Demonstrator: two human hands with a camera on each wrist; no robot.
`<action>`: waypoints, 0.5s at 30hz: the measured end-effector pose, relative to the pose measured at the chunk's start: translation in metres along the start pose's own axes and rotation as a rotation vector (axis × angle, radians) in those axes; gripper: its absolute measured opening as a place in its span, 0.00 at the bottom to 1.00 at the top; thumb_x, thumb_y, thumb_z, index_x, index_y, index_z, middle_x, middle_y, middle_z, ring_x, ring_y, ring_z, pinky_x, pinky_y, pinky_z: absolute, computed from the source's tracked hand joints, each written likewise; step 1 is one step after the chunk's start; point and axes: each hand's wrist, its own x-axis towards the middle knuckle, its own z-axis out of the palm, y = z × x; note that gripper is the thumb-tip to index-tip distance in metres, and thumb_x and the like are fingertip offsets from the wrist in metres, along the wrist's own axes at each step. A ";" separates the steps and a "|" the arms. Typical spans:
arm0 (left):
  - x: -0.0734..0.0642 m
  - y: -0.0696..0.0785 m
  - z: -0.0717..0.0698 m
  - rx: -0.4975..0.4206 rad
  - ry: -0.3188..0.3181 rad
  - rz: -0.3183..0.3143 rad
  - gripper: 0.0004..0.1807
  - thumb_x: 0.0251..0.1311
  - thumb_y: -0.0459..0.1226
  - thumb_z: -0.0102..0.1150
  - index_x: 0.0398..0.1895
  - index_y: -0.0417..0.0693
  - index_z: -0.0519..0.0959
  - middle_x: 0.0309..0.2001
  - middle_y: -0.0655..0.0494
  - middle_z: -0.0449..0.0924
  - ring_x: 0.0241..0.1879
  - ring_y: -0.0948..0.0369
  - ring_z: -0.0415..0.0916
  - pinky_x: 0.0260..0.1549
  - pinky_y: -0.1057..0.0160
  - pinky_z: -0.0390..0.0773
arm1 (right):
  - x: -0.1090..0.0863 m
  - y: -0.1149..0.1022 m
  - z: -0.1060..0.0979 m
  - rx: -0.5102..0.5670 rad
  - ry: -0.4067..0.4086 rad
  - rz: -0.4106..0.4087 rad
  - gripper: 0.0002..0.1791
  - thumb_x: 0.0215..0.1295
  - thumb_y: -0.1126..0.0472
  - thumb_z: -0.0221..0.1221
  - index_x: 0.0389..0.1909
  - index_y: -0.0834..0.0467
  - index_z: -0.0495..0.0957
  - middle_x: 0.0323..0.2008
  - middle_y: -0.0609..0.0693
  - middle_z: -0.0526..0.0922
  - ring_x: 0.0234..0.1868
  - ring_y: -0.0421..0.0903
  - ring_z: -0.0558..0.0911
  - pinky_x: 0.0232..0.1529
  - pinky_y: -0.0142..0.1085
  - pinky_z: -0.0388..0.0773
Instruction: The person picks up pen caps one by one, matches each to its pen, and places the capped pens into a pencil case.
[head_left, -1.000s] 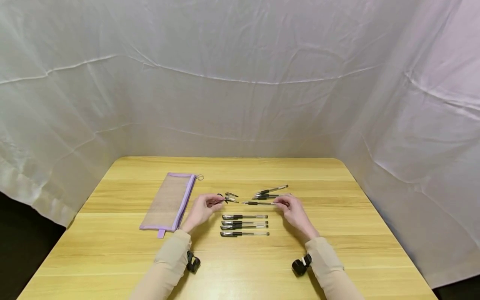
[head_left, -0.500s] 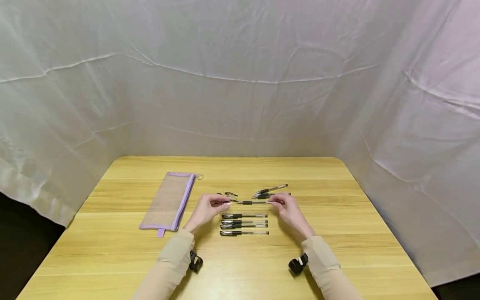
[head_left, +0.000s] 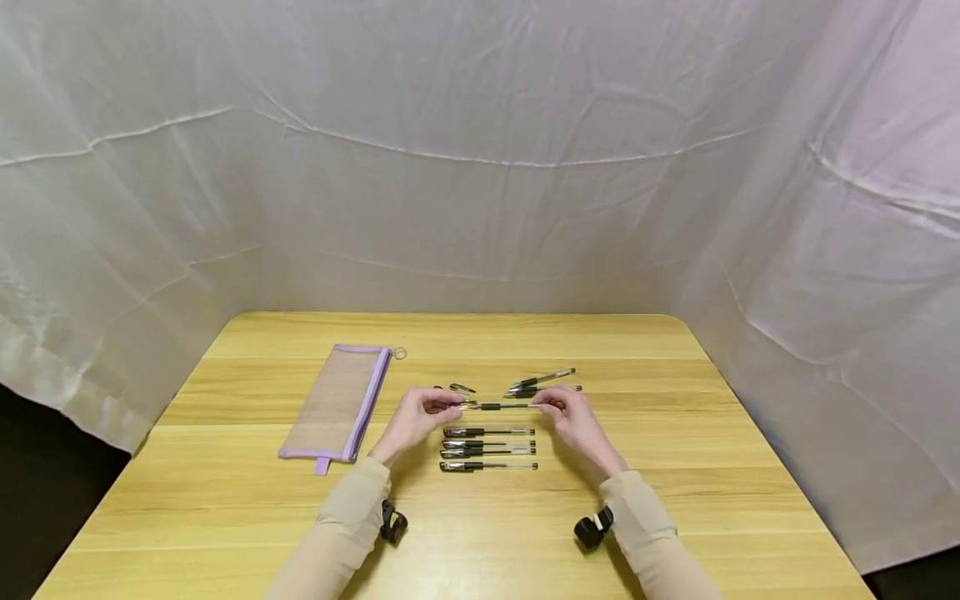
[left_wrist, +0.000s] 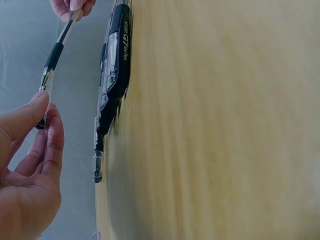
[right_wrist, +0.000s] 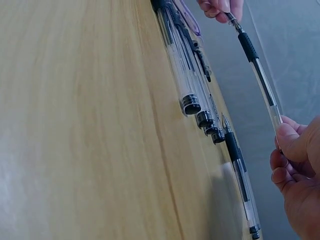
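In the head view my left hand (head_left: 415, 419) pinches a pen cap (left_wrist: 41, 123) between thumb and fingers. My right hand (head_left: 579, 421) pinches the rear end of an uncapped black gel pen (head_left: 493, 407), held level above the table. The pen's metal tip points left and is at the cap's mouth; how far it is inside is hidden by my left fingers. Nearer to me, several capped gel pens (head_left: 487, 467) lie in a row. Beyond my right hand lie uncapped pens (head_left: 542, 379), and a loose cap (head_left: 462, 388) lies beyond my left fingertips.
A mesh zip pouch (head_left: 333, 404) with purple edging lies flat at the left, its ring toward the back. The wooden table (head_left: 480, 533) is bordered by pale curtains (head_left: 480, 208) at the back and sides.
My left hand has come rightward with the cap, away from the loose caps. My right hand has brought the pen leftward, so its tip has met the cap.
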 end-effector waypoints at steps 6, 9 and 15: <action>-0.001 0.006 0.001 -0.006 -0.003 -0.003 0.14 0.62 0.28 0.64 0.51 0.31 0.82 0.48 0.33 0.85 0.43 0.44 0.85 0.40 0.71 0.83 | 0.001 -0.002 0.001 0.021 -0.003 0.014 0.08 0.67 0.72 0.59 0.41 0.61 0.84 0.43 0.56 0.84 0.44 0.49 0.81 0.46 0.31 0.80; -0.001 0.006 0.002 -0.005 -0.004 0.000 0.15 0.62 0.28 0.64 0.51 0.31 0.82 0.48 0.33 0.85 0.42 0.44 0.85 0.39 0.70 0.84 | 0.001 -0.003 0.003 0.019 -0.003 0.018 0.08 0.67 0.72 0.59 0.41 0.61 0.84 0.43 0.56 0.84 0.45 0.48 0.81 0.45 0.30 0.80; -0.006 0.028 0.002 -0.011 -0.035 0.000 0.15 0.62 0.26 0.63 0.51 0.26 0.80 0.50 0.28 0.83 0.43 0.39 0.84 0.40 0.64 0.85 | 0.000 -0.005 0.005 0.030 -0.007 -0.019 0.07 0.66 0.72 0.60 0.40 0.61 0.84 0.42 0.56 0.84 0.44 0.48 0.81 0.45 0.30 0.80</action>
